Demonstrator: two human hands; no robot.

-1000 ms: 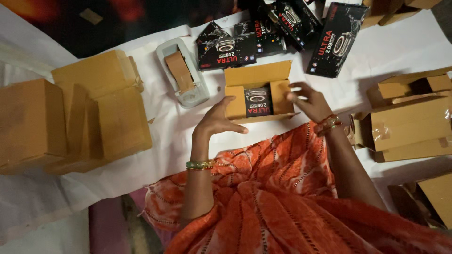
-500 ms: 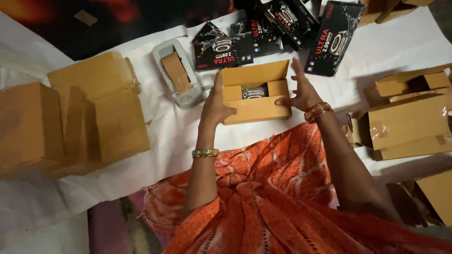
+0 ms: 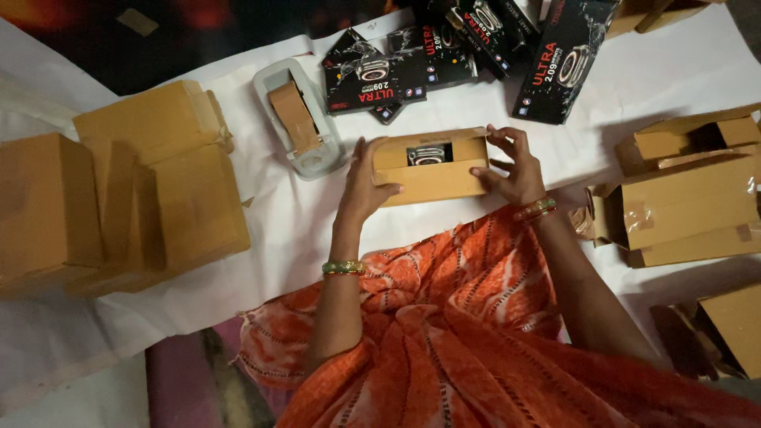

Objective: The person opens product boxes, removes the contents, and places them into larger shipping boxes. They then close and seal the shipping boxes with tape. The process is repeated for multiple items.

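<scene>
Setting: white sheet (image 3: 277, 230) spread over the floor, seen from above; orange patterned garment (image 3: 476, 341) filling the lower middle of the view.

Box in hand: small brown cardboard box (image 3: 432, 166) lying on the sheet at centre, just beyond the garment's edge, flaps nearly folded shut, a black packet (image 3: 429, 154) showing through the gap left on top.

Left hand (image 3: 366, 184): pressed against the box's left end, palm flat to the side, thumb laid across the front face, fingers spread fairly wide and gripping nothing else; green-and-gold bangle (image 3: 343, 268) on the wrist.

Right hand (image 3: 511, 168): set at the box's right end, fingers curled narrowly over the top flap at the corner, thumb touching the front face; red-and-gold bangle (image 3: 536, 209) on the wrist.

Beyond the box: black printed product cartons (image 3: 420, 67) scattered and overlapping near the top of the view; one larger black carton (image 3: 561, 67) lying tilted to the right of them.

Left of the box: pale tape dispenser (image 3: 300, 119) holding a roll of brown tape, just beside the left hand but apart from it.

Far left: stack of closed brown cardboard boxes (image 3: 119, 190) resting together on the sheet, well apart from the hands.

Right side: open brown cardboard boxes (image 3: 682, 198), flaps loose, one with clear tape on its face, near the right forearm.
</scene>
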